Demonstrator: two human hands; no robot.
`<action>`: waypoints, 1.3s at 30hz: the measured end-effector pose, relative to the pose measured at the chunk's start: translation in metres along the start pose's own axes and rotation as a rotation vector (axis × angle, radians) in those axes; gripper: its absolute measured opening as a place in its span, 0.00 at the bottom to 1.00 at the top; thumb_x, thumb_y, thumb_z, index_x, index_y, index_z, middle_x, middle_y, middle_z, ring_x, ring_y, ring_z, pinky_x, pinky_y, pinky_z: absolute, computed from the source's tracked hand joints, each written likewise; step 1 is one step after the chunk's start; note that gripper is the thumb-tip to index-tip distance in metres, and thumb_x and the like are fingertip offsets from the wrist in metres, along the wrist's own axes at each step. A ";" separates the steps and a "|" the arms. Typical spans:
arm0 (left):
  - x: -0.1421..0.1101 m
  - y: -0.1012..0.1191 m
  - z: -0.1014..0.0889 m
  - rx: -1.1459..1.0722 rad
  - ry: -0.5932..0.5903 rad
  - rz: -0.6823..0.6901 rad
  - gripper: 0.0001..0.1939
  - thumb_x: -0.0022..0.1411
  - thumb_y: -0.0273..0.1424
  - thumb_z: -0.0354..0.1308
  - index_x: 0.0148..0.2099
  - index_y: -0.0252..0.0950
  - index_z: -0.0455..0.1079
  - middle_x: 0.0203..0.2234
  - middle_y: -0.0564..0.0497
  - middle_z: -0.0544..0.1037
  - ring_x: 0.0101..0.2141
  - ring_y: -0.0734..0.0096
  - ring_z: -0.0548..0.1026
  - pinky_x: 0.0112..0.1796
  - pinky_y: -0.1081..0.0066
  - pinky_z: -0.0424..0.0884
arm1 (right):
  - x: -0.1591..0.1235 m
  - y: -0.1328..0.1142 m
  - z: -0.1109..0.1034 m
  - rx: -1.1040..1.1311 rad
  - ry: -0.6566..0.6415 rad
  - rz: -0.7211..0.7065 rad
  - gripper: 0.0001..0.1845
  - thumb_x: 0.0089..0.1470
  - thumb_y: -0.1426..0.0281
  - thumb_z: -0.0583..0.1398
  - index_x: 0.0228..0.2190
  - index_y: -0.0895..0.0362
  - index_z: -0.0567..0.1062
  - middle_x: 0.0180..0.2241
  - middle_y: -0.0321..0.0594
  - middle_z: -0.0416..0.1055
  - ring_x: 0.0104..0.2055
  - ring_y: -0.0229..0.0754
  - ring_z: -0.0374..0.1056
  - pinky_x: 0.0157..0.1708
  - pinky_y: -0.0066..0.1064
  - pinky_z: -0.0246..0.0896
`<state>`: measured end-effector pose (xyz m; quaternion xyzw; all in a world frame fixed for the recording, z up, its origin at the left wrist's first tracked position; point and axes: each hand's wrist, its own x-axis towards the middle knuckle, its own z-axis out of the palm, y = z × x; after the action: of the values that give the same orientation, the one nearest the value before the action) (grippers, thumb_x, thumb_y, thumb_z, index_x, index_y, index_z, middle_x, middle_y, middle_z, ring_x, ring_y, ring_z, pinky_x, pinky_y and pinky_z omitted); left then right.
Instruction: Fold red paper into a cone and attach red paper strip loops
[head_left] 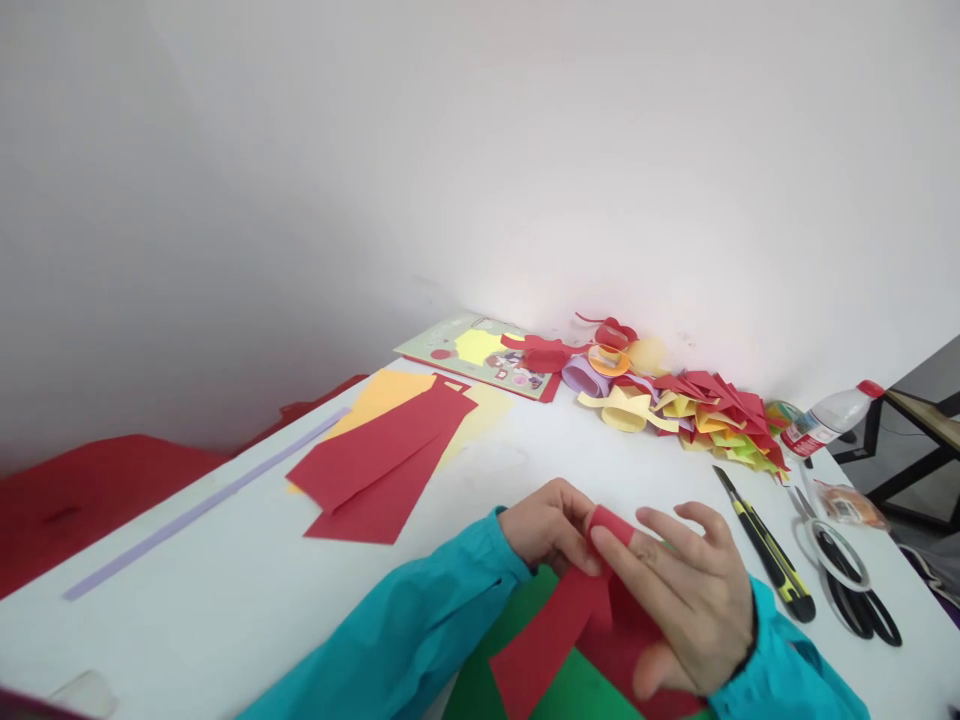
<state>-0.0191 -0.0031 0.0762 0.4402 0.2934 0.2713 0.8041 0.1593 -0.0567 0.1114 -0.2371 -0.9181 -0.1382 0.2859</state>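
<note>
A red paper strip [545,643] is curled into a loop at its top, over a green surface [501,650]. My left hand [553,524] pinches the loop from the left, thumb in front. My right hand [686,590] presses its index finger on the loop from the right, with its other fingers raised and its thumb lower down. More red paper [630,625] lies under my right hand, partly hidden by it.
Red sheets [386,455] and a lilac strip [210,505] lie left. Behind stand a booklet [442,345], rolled paper pieces [622,408] and a folded-paper pile [724,415]. At right are a utility knife [772,555], a tape roll [862,570], scissors [885,618] and a bottle [829,415].
</note>
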 end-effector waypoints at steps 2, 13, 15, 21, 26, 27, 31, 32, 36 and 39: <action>-0.002 0.004 -0.001 0.007 -0.004 -0.069 0.07 0.28 0.22 0.63 0.18 0.32 0.71 0.13 0.53 0.74 0.12 0.74 0.66 0.14 0.76 0.56 | 0.001 0.004 0.004 -0.034 0.077 0.039 0.38 0.55 0.47 0.36 0.56 0.58 0.58 0.35 0.43 0.75 0.50 0.49 0.60 0.53 0.42 0.39; -0.001 0.006 -0.004 -0.046 0.145 -0.055 0.05 0.28 0.22 0.61 0.14 0.32 0.67 0.06 0.56 0.66 0.10 0.80 0.61 0.14 0.78 0.54 | -0.001 0.032 0.017 -0.118 -0.160 0.054 0.38 0.54 0.45 0.37 0.55 0.55 0.60 0.45 0.46 0.70 0.56 0.55 0.53 0.52 0.50 0.38; -0.002 0.005 -0.003 -0.038 0.128 -0.067 0.05 0.29 0.22 0.62 0.14 0.32 0.68 0.07 0.56 0.68 0.10 0.79 0.62 0.13 0.78 0.54 | -0.002 0.038 0.016 -0.147 -0.199 0.055 0.38 0.55 0.47 0.38 0.56 0.58 0.57 0.52 0.48 0.64 0.57 0.55 0.51 0.52 0.51 0.37; -0.001 0.005 -0.006 -0.050 0.119 -0.046 0.05 0.28 0.22 0.62 0.15 0.31 0.68 0.09 0.53 0.70 0.11 0.77 0.65 0.13 0.78 0.55 | -0.007 0.047 0.021 -0.010 -0.082 0.167 0.34 0.57 0.52 0.42 0.58 0.60 0.53 0.56 0.50 0.57 0.58 0.53 0.49 0.52 0.49 0.43; -0.001 0.004 -0.005 -0.076 0.092 0.059 0.08 0.30 0.25 0.65 0.17 0.32 0.68 0.12 0.53 0.72 0.13 0.77 0.67 0.14 0.79 0.56 | -0.011 0.053 0.026 0.365 0.293 0.674 0.21 0.58 0.63 0.46 0.50 0.56 0.66 0.50 0.47 0.65 0.52 0.48 0.58 0.48 0.44 0.53; -0.001 0.004 -0.003 -0.086 0.122 0.110 0.09 0.31 0.27 0.66 0.18 0.32 0.68 0.13 0.54 0.73 0.14 0.78 0.67 0.15 0.79 0.58 | -0.012 0.054 0.026 0.451 0.356 0.783 0.20 0.58 0.62 0.48 0.47 0.56 0.68 0.48 0.47 0.67 0.50 0.48 0.61 0.45 0.43 0.56; 0.004 0.003 0.000 -0.169 0.392 0.398 0.13 0.36 0.31 0.68 0.22 0.32 0.68 0.18 0.53 0.75 0.21 0.75 0.72 0.24 0.75 0.68 | -0.009 0.054 0.020 0.678 0.511 1.023 0.17 0.54 0.59 0.54 0.37 0.57 0.73 0.33 0.42 0.73 0.33 0.42 0.65 0.29 0.33 0.59; 0.006 0.003 0.000 -0.216 0.449 0.470 0.13 0.36 0.31 0.69 0.23 0.32 0.68 0.20 0.53 0.76 0.23 0.74 0.73 0.27 0.73 0.69 | -0.007 0.051 0.019 0.729 0.502 1.036 0.17 0.53 0.58 0.55 0.34 0.57 0.74 0.28 0.40 0.73 0.29 0.39 0.64 0.26 0.31 0.58; 0.014 0.001 -0.003 -0.373 0.606 0.610 0.14 0.35 0.30 0.70 0.22 0.32 0.68 0.16 0.56 0.73 0.18 0.82 0.68 0.21 0.81 0.63 | 0.003 0.034 0.017 1.085 0.122 1.097 0.21 0.49 0.54 0.57 0.22 0.60 0.75 0.19 0.40 0.72 0.19 0.34 0.62 0.19 0.27 0.53; 0.017 0.000 -0.004 -0.446 0.654 0.606 0.14 0.35 0.29 0.70 0.21 0.32 0.66 0.10 0.61 0.67 0.12 0.87 0.61 0.14 0.83 0.56 | 0.009 0.016 0.022 1.346 -0.206 1.161 0.25 0.47 0.50 0.56 0.21 0.61 0.75 0.19 0.43 0.73 0.16 0.34 0.64 0.16 0.24 0.50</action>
<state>-0.0105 0.0105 0.0709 0.2148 0.3240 0.6727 0.6296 0.1510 -0.0312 0.1007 -0.4579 -0.5613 0.6181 0.3053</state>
